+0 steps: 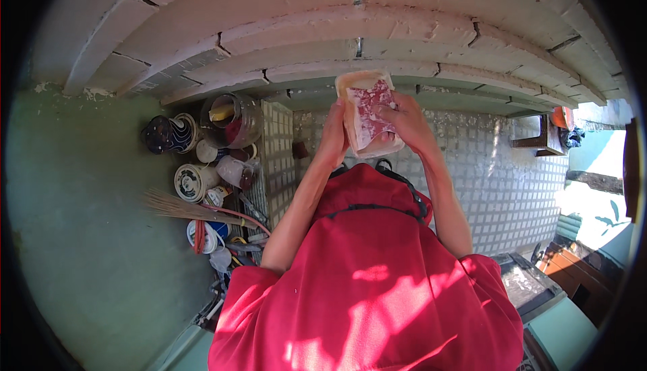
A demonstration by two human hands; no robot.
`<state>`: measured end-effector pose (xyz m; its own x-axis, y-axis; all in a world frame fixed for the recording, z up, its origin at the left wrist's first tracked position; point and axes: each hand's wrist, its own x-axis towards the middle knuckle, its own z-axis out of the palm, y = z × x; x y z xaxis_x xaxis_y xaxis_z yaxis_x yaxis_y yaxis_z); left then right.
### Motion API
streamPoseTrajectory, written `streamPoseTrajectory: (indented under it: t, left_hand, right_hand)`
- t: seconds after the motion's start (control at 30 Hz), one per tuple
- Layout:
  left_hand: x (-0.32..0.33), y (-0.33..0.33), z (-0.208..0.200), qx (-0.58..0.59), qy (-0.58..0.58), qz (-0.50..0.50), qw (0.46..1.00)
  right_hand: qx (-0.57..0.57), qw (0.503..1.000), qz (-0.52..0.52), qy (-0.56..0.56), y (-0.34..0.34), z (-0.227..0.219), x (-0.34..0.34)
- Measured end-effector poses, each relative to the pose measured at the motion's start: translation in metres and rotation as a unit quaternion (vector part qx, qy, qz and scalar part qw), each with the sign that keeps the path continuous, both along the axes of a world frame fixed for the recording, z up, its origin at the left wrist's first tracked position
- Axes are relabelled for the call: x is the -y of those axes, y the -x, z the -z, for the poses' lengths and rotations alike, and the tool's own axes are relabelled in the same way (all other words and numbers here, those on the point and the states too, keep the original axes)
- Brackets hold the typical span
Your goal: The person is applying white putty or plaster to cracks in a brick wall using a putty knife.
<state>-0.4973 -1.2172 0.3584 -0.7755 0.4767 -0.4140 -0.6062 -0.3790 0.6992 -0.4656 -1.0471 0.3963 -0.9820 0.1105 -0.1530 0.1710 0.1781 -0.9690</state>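
shirt (350, 290), red, patched with sunlight: nearest item. left hand (333, 132): was clamped on the left edge of a pale, rectangular tub (364, 76), one, held aloft between both hands. right hand (404, 120): lay over a red piece (367, 101), fingers near its right edge; whether they pinched it or merely pressed could not be told. red piece: one, mottled white, sat inside the tub, its tip toward the upper right corner. risks, as judged: tub liable to tip if the right hand bore down while the left grip slackened; white matter liable to spill over the lower edge if the piece was dragged. floor (485, 189): tiled, lay below. along its left edge: clear bucket (252, 118), white bucket (189, 183), straw broom (176, 209). near its far right corner: wooden stand (549, 135). block wall (404, 24): pale, cracked, bounded the far side.
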Motion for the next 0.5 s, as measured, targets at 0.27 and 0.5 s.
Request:
streamPoseTrajectory:
  t: [0.27, 0.5]
  left_hand:
    - [0.001, 0.013, -0.007, 0.024, -0.027, 0.019, 0.999]
    - [-0.007, 0.024, -0.008, 0.042, -0.026, 0.025, 0.998]
  right_hand:
    - [-0.012, 0.997, 0.051, 0.049, -0.008, -0.002, -0.009]
    - [-0.080, 0.989, 0.086, -0.087, -0.020, -0.038, -0.005]
